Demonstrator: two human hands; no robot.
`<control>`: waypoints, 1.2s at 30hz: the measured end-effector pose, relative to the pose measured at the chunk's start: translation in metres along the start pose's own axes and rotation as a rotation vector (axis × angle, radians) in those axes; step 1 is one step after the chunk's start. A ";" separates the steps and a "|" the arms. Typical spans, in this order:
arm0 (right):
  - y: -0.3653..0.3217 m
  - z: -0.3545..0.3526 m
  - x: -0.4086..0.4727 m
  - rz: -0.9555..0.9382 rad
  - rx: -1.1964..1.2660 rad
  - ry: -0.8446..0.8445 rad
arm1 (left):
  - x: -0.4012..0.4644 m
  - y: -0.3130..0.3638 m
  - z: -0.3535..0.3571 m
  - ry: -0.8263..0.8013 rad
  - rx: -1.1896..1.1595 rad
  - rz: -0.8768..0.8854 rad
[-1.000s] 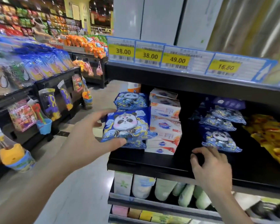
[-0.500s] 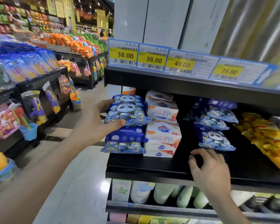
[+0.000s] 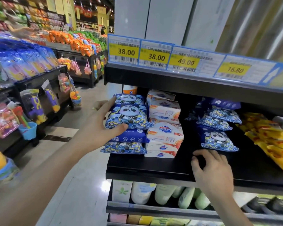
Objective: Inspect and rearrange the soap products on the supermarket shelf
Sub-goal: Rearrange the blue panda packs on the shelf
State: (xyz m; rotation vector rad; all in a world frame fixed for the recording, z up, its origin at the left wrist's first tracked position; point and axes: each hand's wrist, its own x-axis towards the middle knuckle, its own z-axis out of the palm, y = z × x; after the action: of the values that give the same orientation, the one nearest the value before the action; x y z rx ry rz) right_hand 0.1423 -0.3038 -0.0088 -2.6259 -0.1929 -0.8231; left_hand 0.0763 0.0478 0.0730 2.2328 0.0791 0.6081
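Head view: a shop aisle, seen from above the two hands.
Left hand (image 3: 99,126): arm reaches out; fingers spread wide, thumb under and fingers along the side of the top panda pack (image 3: 129,117), touching it, not curled round.
Right hand (image 3: 212,168): fingers bent, tips resting on the black shelf (image 3: 153,167), holding nothing.
Left pile: four blue packs near the shelf's left edge, white soap boxes (image 3: 164,132) just right.
Right panda packs (image 3: 218,139): a second pile, count unclear.
Price tags (image 3: 155,54): 38.00, 38.00, 49.00, 16.80.
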 end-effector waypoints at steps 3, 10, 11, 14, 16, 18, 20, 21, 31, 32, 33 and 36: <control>-0.001 0.000 -0.001 -0.003 0.002 0.008 | -0.007 0.000 0.000 0.034 -0.077 0.014; -0.002 -0.002 -0.002 -0.001 0.018 0.007 | -0.031 0.002 -0.004 0.100 -0.097 0.025; -0.002 -0.002 -0.002 -0.001 0.019 0.004 | -0.037 0.005 -0.004 0.124 -0.078 0.034; -0.001 -0.003 -0.001 -0.008 0.024 0.008 | -0.057 0.012 -0.002 0.201 -0.024 0.082; 0.000 -0.002 -0.002 -0.010 0.040 0.015 | -0.071 0.017 0.004 0.220 -0.013 0.118; 0.002 -0.002 -0.001 -0.011 0.075 0.013 | -0.084 0.023 0.014 0.212 0.003 0.126; 0.005 -0.003 0.001 0.001 0.159 0.001 | -0.094 0.033 0.025 0.235 0.051 0.126; 0.007 -0.005 0.002 0.011 0.224 -0.009 | -0.098 0.039 0.030 0.255 0.079 0.123; 0.064 -0.040 0.032 0.023 0.496 0.035 | -0.105 0.124 0.114 0.147 0.046 0.187; 0.074 -0.042 0.040 0.019 0.446 0.035 | -0.104 0.130 0.130 0.093 0.014 0.186; 0.085 -0.042 0.047 0.013 0.400 0.017 | -0.102 0.135 0.147 0.046 -0.005 0.184; 0.115 -0.034 0.065 -0.048 0.355 -0.097 | -0.089 0.147 0.193 -0.078 0.004 0.160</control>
State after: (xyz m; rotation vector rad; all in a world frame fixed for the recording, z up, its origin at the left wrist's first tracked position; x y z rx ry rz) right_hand 0.2053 -0.4213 0.0178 -2.3334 -0.3921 -0.6122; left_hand 0.0641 -0.2078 0.0357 2.2782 -0.1393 0.6061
